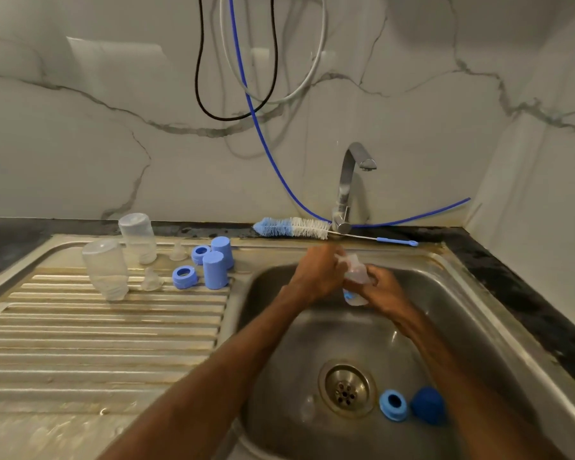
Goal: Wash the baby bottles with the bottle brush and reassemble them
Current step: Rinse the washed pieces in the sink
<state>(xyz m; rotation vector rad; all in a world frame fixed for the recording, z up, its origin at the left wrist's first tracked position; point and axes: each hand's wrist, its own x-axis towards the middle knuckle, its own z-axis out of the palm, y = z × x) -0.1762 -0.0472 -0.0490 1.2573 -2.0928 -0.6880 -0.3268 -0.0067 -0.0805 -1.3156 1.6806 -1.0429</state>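
The clear bottle (356, 277) is just right of the middle, over the sink (346, 336), so drips fall in. The left hand (316, 273) and right hand (384, 287) both curl round it. The brush (292, 227) lies behind, by the tap. Two other bottles (105, 268) stand upside down at the left, likely to dry.

- Dim, flat indoor light; the marble wall (113, 154) looks grey, with one pale bright patch high on its left.
- Soft sheen on the tap (347, 180) and on the draining board (113, 327) ridges; the sink (472, 327) is shadowed inside.
- The left hand (316, 273), right hand (385, 287) and bottle (356, 277) are smeared by motion blur.
- The black cable (226, 119) casts a faint shadow.
- Straight lines bow toward the edges of the frame, and the corners darken.
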